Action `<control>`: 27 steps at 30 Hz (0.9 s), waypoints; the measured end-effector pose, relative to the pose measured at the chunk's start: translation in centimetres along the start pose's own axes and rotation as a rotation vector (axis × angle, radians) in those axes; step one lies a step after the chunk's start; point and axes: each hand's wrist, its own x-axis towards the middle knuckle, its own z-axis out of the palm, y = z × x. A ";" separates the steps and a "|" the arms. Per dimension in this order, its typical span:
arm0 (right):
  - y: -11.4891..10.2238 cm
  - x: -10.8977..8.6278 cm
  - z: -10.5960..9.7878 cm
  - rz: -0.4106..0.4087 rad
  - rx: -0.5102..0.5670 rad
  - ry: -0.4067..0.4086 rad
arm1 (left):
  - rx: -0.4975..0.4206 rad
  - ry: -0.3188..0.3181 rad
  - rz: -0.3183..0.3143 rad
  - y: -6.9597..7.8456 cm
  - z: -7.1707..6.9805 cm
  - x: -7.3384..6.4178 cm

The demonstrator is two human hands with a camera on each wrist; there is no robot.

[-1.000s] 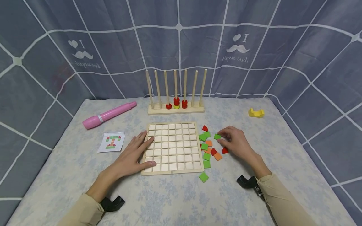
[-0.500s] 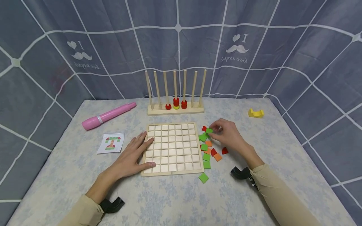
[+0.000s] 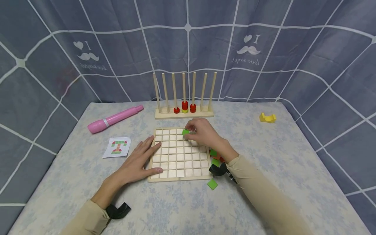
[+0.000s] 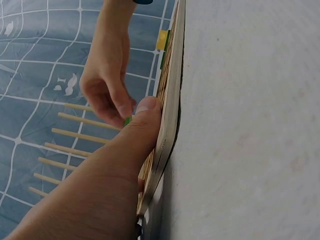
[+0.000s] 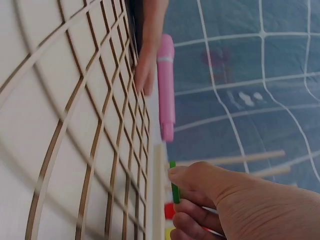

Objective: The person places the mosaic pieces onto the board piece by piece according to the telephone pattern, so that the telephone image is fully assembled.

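Wearing beige sleeves [image 3: 255, 189] and black straps [image 3: 118, 212] at both wrists, over a pale tabletop [image 3: 164, 205] with faint blue patterning. Having one lone green tile [image 3: 212, 184] just off the near right corner of a wooden grid board [image 3: 188, 179]. Resting the left hand [image 3: 136, 164] on that board's left side, with grip spread and thumb and index finger over the cells. Seeing a mixed tile cluster [image 3: 213, 152] beside the right edge, partly hidden by the right wrist, and, well to the left, a printed white card [image 3: 117, 147]. Holding the right hand [image 3: 204, 131] over the far rows, with grip pinching a green square [image 3: 185, 132] just above the board. Looking farther, finding a pink tube-shaped object [image 3: 117, 119] at left, a notched yellow block [image 3: 267, 118] at right, and a seven-rod peg rack [image 3: 170, 115] between, with red and yellow rings [image 3: 184, 105] on three rods. Facing a blue-grey curtain [image 3: 208, 49] behind everything.
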 end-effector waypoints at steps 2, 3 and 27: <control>-0.6 0.8 0.7 -0.013 -0.004 -0.020 | 0.000 -0.001 -0.004 0.0 0.0 0.0; -0.8 1.1 1.0 -0.019 -0.004 -0.029 | 0.001 -0.002 -0.005 0.0 0.0 0.0; -2.0 2.4 4.4 0.016 0.030 -0.081 | 0.004 -0.017 -0.025 0.3 -0.1 0.1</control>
